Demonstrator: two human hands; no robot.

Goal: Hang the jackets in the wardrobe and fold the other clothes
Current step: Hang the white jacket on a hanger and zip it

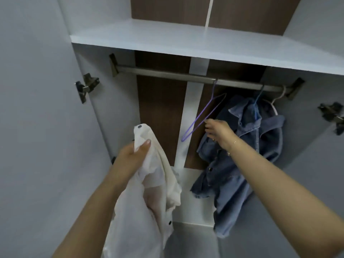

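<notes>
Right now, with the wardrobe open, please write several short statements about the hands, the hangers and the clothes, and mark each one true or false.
1. The left hand grips a white garment. True.
2. The purple hanger carries a jacket. False: it hangs bare on the rail.
3. The denim jacket hangs at the right part of the rail. True.
4. The right hand is holding the white garment. False: it reaches to the purple hanger, fingers at its lower wire.
5. The shelf above the rail holds folded clothes. False: no clothes are visible on it.
</notes>
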